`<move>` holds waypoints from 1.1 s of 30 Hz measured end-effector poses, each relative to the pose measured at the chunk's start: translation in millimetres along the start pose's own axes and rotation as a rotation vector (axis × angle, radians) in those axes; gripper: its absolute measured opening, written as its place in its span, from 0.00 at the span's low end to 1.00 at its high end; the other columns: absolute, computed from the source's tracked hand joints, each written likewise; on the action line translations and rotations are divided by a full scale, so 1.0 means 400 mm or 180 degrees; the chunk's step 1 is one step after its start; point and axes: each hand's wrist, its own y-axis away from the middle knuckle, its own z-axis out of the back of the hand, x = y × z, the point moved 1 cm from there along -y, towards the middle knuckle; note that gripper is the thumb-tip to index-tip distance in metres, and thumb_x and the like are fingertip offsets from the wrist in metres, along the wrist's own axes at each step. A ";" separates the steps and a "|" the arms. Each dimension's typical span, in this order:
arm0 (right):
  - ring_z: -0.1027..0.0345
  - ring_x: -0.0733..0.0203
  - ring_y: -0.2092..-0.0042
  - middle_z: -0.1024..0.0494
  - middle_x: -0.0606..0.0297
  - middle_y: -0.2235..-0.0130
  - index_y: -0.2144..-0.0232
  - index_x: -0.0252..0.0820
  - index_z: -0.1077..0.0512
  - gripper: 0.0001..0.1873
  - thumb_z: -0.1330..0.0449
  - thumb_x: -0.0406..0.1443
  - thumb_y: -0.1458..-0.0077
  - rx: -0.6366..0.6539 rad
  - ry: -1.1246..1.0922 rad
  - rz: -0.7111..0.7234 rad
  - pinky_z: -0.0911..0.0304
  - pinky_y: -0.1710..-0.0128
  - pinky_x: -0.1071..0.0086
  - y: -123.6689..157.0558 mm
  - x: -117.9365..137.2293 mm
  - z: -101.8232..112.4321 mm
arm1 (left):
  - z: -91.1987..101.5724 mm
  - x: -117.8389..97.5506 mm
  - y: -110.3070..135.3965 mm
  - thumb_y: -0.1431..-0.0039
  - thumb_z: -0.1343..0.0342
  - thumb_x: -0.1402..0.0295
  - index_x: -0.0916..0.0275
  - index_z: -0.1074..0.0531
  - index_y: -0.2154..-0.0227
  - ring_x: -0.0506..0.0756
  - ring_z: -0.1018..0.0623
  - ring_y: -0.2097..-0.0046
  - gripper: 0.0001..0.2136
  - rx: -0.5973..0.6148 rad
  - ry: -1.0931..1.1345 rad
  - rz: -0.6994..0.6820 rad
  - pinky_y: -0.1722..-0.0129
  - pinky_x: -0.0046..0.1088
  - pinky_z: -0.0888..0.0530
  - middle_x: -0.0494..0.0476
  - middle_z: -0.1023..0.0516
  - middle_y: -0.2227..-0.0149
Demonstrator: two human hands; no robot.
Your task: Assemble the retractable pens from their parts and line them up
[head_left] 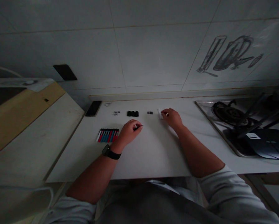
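Note:
My left hand (129, 132), a black watch on its wrist, is closed on a small black pen part (137, 128) with a thin tip pointing right. Above the white counter's right half, my right hand (172, 119) pinches at the edge of a group of thin white sticks (159, 112); its fingertips partly cover them. Left of my left hand lies a row of pen barrels (108, 136) in red, blue and white with black ends. Farther back sit a row of short black cylinders (132, 114), small dark pieces (150, 113) and tiny metallic parts (116, 113).
At the back left lie a phone (93, 108) and a thin loop (108, 104). A gas stove (225, 124) with a dark object on it takes up the right side. A tiled wall (153, 59) closes off the back; a pale slanted panel (48, 118) stands at the left.

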 end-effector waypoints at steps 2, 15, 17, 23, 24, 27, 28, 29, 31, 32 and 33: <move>0.26 0.56 0.61 0.18 0.58 0.58 0.58 0.46 0.19 0.12 0.40 0.41 0.38 0.0127 -0.0648 0.0312 0.31 0.55 0.63 0.026 0.057 -0.008 | 0.003 -0.006 -0.002 0.36 0.39 0.70 0.60 0.24 0.64 0.51 0.24 0.62 0.00 -0.0173 0.0055 0.0030 0.58 0.29 0.26 0.53 0.22 0.62; 0.28 0.60 0.64 0.20 0.63 0.64 0.65 0.46 0.23 0.13 0.38 0.48 0.40 0.0418 -0.2042 0.0571 0.33 0.62 0.66 0.102 0.256 -0.085 | 0.020 -0.033 -0.002 0.37 0.38 0.72 0.61 0.25 0.64 0.51 0.25 0.65 0.01 -0.0565 0.0100 -0.0153 0.63 0.28 0.27 0.53 0.22 0.63; 0.27 0.59 0.64 0.20 0.62 0.65 0.65 0.45 0.23 0.14 0.38 0.49 0.40 0.0351 -0.1977 0.0515 0.33 0.62 0.66 0.080 0.238 -0.070 | 0.020 -0.024 -0.003 0.37 0.37 0.72 0.61 0.24 0.63 0.51 0.25 0.65 0.02 -0.0529 0.0091 -0.0158 0.62 0.28 0.27 0.53 0.22 0.63; 0.28 0.59 0.67 0.18 0.62 0.67 0.64 0.43 0.20 0.12 0.39 0.44 0.41 0.0279 -0.0709 -0.0013 0.36 0.65 0.67 -0.060 0.129 0.010 | 0.016 0.001 -0.004 0.36 0.37 0.72 0.61 0.23 0.62 0.52 0.23 0.62 0.01 -0.0123 -0.0087 -0.0217 0.57 0.31 0.24 0.54 0.21 0.62; 0.27 0.59 0.66 0.17 0.61 0.66 0.64 0.44 0.19 0.12 0.39 0.43 0.41 0.0373 -0.0362 -0.0034 0.36 0.63 0.67 -0.087 0.112 0.016 | 0.015 0.003 -0.004 0.36 0.37 0.71 0.61 0.23 0.62 0.53 0.22 0.61 0.01 -0.0087 -0.0119 -0.0240 0.57 0.32 0.24 0.54 0.21 0.61; 0.24 0.55 0.58 0.15 0.59 0.59 0.61 0.44 0.17 0.12 0.39 0.41 0.40 0.0910 0.0637 0.0014 0.35 0.58 0.66 -0.157 0.080 0.007 | 0.014 0.005 -0.002 0.35 0.37 0.70 0.60 0.23 0.62 0.53 0.22 0.60 0.01 -0.0021 -0.0190 -0.0313 0.55 0.33 0.23 0.55 0.21 0.60; 0.23 0.54 0.55 0.15 0.57 0.57 0.59 0.44 0.17 0.13 0.40 0.41 0.39 0.1084 0.0944 0.0038 0.34 0.56 0.66 -0.175 0.075 -0.003 | 0.014 0.006 -0.002 0.35 0.37 0.70 0.60 0.23 0.61 0.53 0.22 0.59 0.01 -0.0012 -0.0202 -0.0326 0.55 0.33 0.23 0.55 0.21 0.60; 0.23 0.52 0.53 0.16 0.56 0.54 0.58 0.44 0.16 0.14 0.41 0.41 0.38 0.1236 0.1206 0.0054 0.34 0.55 0.65 -0.191 0.071 -0.016 | 0.015 0.007 -0.002 0.34 0.38 0.70 0.60 0.23 0.61 0.54 0.21 0.59 0.01 -0.0010 -0.0215 -0.0330 0.55 0.33 0.23 0.55 0.21 0.60; 0.23 0.49 0.51 0.16 0.52 0.52 0.56 0.42 0.16 0.16 0.41 0.40 0.38 0.1442 0.1537 0.0083 0.33 0.53 0.64 -0.215 0.068 -0.044 | 0.018 0.008 -0.003 0.34 0.38 0.70 0.61 0.23 0.61 0.53 0.21 0.59 0.01 -0.0024 -0.0244 -0.0322 0.55 0.33 0.23 0.55 0.21 0.60; 0.23 0.48 0.51 0.16 0.50 0.53 0.57 0.40 0.16 0.16 0.40 0.40 0.38 0.1505 0.1613 0.0090 0.33 0.52 0.62 -0.225 0.067 -0.057 | 0.020 0.009 -0.003 0.34 0.38 0.69 0.61 0.23 0.62 0.53 0.21 0.59 0.02 -0.0038 -0.0258 -0.0314 0.55 0.33 0.23 0.55 0.21 0.60; 0.23 0.46 0.51 0.16 0.49 0.54 0.57 0.39 0.15 0.15 0.39 0.40 0.39 0.1531 0.1635 0.0114 0.33 0.52 0.61 -0.233 0.066 -0.069 | 0.023 0.009 -0.003 0.34 0.37 0.69 0.61 0.23 0.62 0.53 0.21 0.59 0.02 -0.0053 -0.0272 -0.0307 0.55 0.33 0.23 0.55 0.21 0.60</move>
